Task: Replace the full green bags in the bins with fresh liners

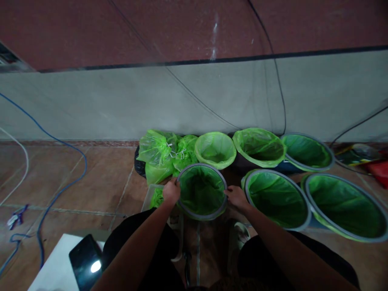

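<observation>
Between my knees stands a round trash bin (201, 192) lined with a green bag, with a grey ring around its mouth. My left hand (171, 191) is closed on the left side of that rim, and my right hand (237, 197) pinches its right side. The fingertips of both hands are partly hidden at the edge. Right of my right hand is another lined bin (276, 199) with a grey ring. Behind the held bin is a smaller bin (215, 150) whose green liner is folded over its lip. Beside my left hand, a pale tray (148, 198) contains crumpled green bags (157, 197).
Tied green bags (160, 151) lean against the wall. More lined bins (259, 147) stand along the wall and to the right (345, 206). A phone (86, 258) lies on a white surface (53, 268) at lower left. A blue cable (86, 161) runs over the tiled floor.
</observation>
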### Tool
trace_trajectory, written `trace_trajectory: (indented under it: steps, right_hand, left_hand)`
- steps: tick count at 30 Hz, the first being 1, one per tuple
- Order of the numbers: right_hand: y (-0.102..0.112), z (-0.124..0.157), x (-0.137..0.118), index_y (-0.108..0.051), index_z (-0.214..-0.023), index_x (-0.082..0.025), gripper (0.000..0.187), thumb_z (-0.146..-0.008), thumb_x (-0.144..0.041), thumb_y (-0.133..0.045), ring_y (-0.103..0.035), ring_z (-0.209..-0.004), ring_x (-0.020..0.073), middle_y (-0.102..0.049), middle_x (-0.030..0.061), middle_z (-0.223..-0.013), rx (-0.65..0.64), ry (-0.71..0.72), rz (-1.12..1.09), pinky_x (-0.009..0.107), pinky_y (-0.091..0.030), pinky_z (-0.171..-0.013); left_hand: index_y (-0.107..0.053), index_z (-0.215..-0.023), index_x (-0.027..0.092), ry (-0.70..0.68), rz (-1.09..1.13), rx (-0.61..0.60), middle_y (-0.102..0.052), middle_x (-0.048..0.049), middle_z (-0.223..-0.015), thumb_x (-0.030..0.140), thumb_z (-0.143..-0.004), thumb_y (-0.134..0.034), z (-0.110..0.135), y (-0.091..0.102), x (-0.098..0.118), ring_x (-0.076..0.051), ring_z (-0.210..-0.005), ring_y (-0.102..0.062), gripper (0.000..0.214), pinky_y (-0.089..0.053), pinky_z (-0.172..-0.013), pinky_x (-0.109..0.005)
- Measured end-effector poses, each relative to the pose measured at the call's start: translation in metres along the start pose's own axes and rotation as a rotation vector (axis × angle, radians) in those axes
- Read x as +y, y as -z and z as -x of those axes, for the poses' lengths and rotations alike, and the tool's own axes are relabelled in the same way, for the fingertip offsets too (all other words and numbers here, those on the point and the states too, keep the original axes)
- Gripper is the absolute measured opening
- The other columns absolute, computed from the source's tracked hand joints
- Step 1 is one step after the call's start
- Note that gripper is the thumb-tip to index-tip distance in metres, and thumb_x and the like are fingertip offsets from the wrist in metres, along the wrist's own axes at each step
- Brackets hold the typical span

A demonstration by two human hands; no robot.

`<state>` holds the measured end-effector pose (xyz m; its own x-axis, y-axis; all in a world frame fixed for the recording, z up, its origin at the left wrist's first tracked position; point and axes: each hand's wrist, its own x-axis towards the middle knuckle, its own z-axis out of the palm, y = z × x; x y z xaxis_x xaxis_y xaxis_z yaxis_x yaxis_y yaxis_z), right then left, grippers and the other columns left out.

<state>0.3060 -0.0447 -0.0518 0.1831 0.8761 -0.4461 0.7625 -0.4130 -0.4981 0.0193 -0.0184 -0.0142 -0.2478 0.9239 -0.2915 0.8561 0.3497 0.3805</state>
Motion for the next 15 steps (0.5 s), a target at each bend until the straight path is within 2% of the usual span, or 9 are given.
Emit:
trace_trajectory:
  steps: [8, 15]
  right_hand:
    - [0.0, 0.002, -0.001, -0.072, -0.092, -0.014, 0.024, -0.088, -0.029, -0.054, -0.065, -0.069, 0.0171, -0.071, 0.0077, -0.072, -0.025, -0.024, 0.046, 0.023, -0.04, -0.059]
    - [0.001, -0.001, -0.006, -0.073, -0.094, -0.013, 0.023, -0.087, -0.028, -0.057, -0.068, -0.084, 0.0197, -0.074, 0.0117, -0.089, -0.049, -0.029, 0.098, 0.022, -0.04, -0.064]
  left_hand:
    - [-0.071, -0.112, 0.013, 0.055, -0.029, 0.007, -0.07, -0.0179, -0.108, 0.024, -0.091, -0.051, 0.003, 0.001, 0.006, -0.028, -0.106, -0.065, 0.031, -0.048, -0.089, -0.036]
    - [-0.073, -0.105, 0.016, 0.17, 0.075, -0.043, -0.073, -0.0139, -0.107, 0.023, -0.087, -0.06, -0.01, -0.006, -0.002, -0.027, -0.099, -0.068, 0.024, -0.051, -0.085, -0.035]
